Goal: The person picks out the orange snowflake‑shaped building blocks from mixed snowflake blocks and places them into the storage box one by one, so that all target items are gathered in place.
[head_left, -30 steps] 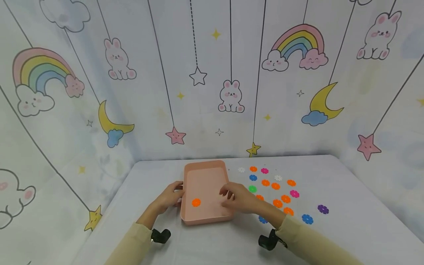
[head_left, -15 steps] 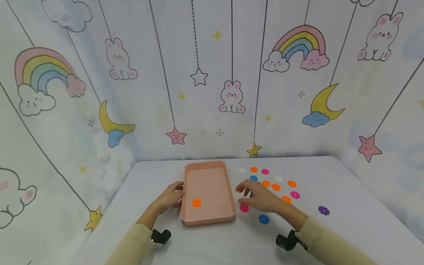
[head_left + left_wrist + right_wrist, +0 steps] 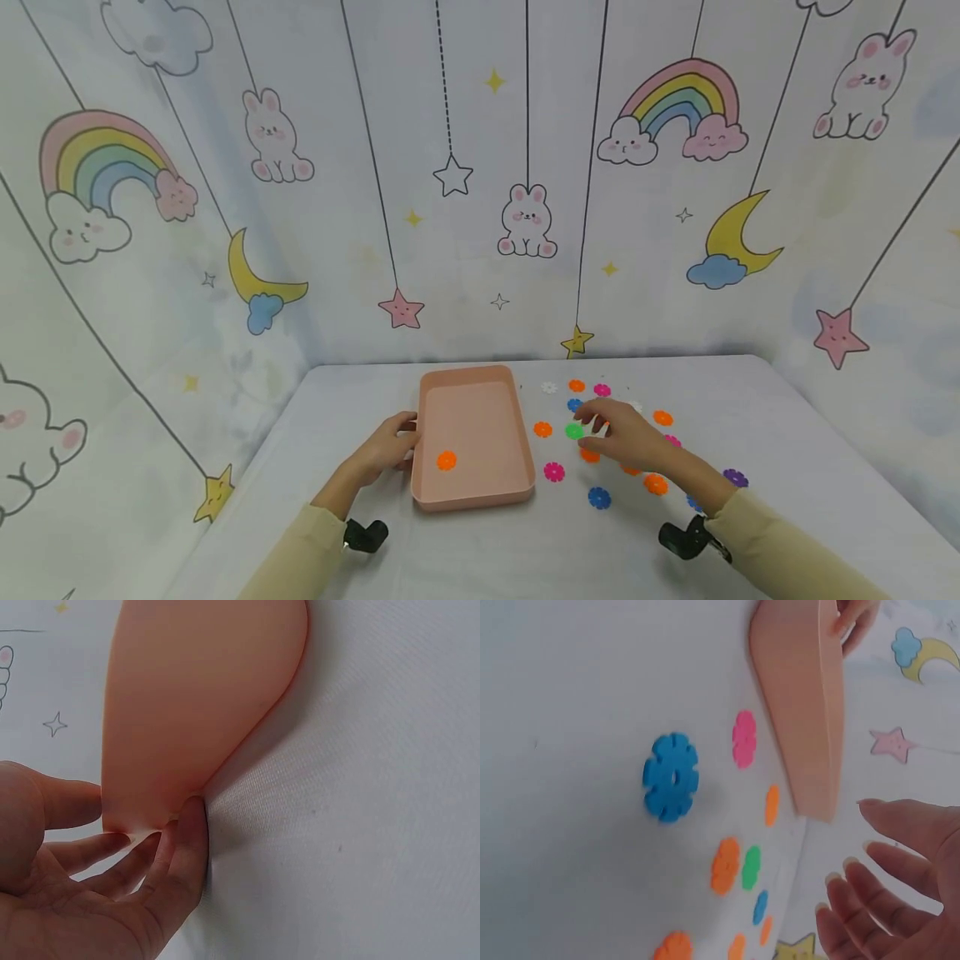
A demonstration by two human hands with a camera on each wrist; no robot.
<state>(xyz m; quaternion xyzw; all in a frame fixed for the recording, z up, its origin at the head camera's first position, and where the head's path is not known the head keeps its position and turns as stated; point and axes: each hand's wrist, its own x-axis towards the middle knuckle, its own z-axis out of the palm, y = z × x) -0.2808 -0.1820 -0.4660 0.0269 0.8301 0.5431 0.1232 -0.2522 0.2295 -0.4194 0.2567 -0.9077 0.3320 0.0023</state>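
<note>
Gripping the peach tray (image 3: 480, 417) at its left wall, the left hand (image 3: 386, 446) had its thumb at the rim and its fingers lower down; the right hand (image 3: 628, 435) hung near the green flower-shaped disc (image 3: 573, 431), thumb well apart from loosely curved fingers. An orange disc (image 3: 446, 461) lay inside the tray, toward its near left corner. Right of the tray, a pink disc (image 3: 554, 472), a blue disc (image 3: 599, 498), a purple disc (image 3: 736, 477) and others lay scattered on white cloth (image 3: 517, 554) before a printed backdrop (image 3: 465, 242).

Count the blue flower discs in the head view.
3: a far disc beyond the green disc, a near disc right of the tray, a third disc partly behind the right forearm. The forearm may hide others.
</note>
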